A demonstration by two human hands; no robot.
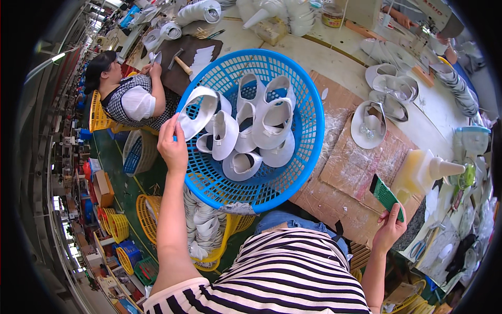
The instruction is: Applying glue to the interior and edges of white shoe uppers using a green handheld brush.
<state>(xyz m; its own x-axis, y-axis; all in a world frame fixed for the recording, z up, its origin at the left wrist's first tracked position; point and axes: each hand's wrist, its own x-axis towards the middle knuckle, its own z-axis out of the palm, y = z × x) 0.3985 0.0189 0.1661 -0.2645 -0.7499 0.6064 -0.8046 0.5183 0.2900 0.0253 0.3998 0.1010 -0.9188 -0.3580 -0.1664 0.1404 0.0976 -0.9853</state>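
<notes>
Left hand (175,145) pinches a white shoe upper (191,125) at the left rim of a blue basket (319,118), where a slipping fingertip grip could drop it, while the right hand (387,230) clasps a green brush (386,196) near right.

Lower end of green brush (386,196) partly hidden by right hand (387,230), sewing machine (435,11) cut off above

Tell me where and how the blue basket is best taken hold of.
Probably by the rim of the blue basket, at its left and right edges together, coming from outside. The rim is a continuous band around lattice walls, and white shoe uppers lie inside, so opposite grips should keep it level. The near edge carries a ragged pale patch, better avoided.
</notes>
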